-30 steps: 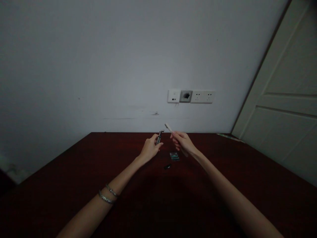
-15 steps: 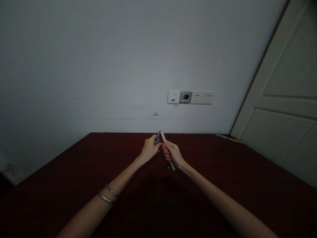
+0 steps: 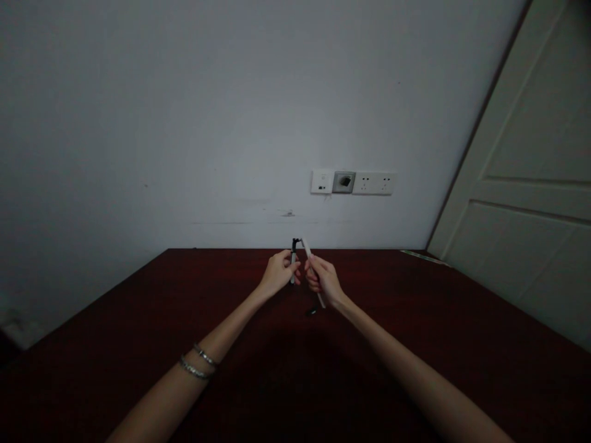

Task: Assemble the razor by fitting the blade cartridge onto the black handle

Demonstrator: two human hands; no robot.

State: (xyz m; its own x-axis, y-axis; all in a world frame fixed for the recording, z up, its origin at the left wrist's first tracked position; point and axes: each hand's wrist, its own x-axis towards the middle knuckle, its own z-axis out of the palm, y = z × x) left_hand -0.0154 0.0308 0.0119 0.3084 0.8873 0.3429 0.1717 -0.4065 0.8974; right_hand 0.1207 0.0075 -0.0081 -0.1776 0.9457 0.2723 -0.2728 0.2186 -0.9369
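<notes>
My left hand [image 3: 277, 272] is closed on a slim pen-like stick [image 3: 292, 258], pale along its shaft with a black top, held nearly upright. My right hand [image 3: 325, 281] is wrapped round a longer white stick [image 3: 306, 248], which leans with its upper end to the left. The tops of the two sticks meet or nearly meet above my hands; I cannot tell whether they touch. A small black piece [image 3: 311, 312] lies on the table below the lower end of the white stick; its kind is too small to make out.
The dark red table [image 3: 221, 277] reaches back to a pale wall [image 3: 231, 123]. On the wall is a row of sockets [image 3: 373, 183]. A flat narrow strip [image 3: 425, 256] lies at the back right corner, near a white panelled door [image 3: 530, 246].
The stick in my left hand has turned more upright, and its black top now shows clearly. The white stick has risen slightly, baring more of the small black piece.
</notes>
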